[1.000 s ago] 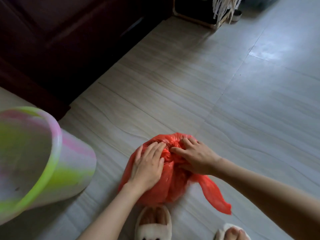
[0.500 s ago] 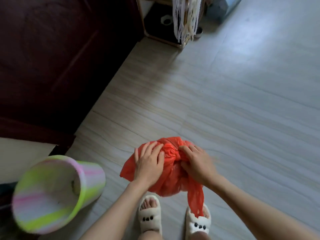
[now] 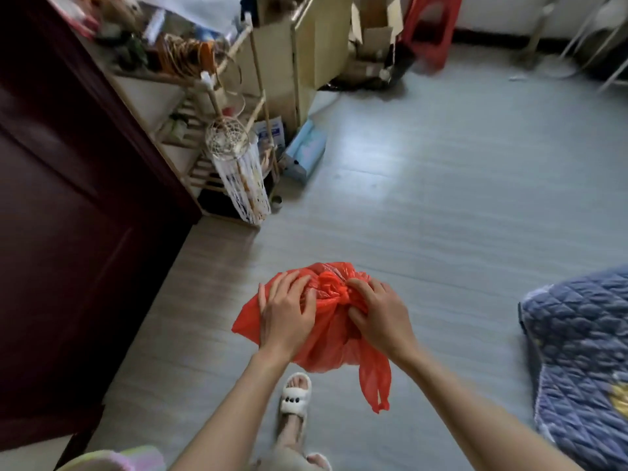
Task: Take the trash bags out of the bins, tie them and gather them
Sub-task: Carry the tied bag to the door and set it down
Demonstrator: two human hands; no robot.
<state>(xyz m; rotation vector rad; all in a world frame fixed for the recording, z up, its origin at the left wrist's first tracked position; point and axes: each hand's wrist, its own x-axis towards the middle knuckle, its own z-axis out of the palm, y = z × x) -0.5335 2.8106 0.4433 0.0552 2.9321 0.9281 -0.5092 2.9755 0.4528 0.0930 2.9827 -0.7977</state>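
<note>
A: Head view. Grey tile floor (image 3: pixel 424 205), dark wooden door (image 3: pixel 68 198) on my left, cluttered wooden shelf (image 3: pixel 210 107) behind it with a dreamcatcher (image 3: pixel 227 139) hanging off it, quilted blue blanket (image 3: pixel 584 362) at right. Go.

B: Where's the bag?

A: One red trash bag (image 3: pixel 326 331), off the floor, in front of me between both hands, above my slippered foot (image 3: pixel 295 397). Out of its bin, I judge.

B: Hands?

A: Left hand (image 3: pixel 287 312) lies over the bag's left side, fingers curved on the plastic, steadying the bulk so it doesn't sag. Right hand (image 3: pixel 377 316) is clenched round the bunched neck, pinching at the knot (image 3: pixel 341 294). I judge that's to keep the tie tight. One loose tail (image 3: pixel 373 379) hangs under my right wrist.

B: Counts?

A: One bag, one knot, one hanging tail, two hands. One bin rim (image 3: pixel 112 458), pastel, bottom left corner, mostly cut off. One slipper clear, a second barely visible at the bottom edge. No other bags seen.
</note>
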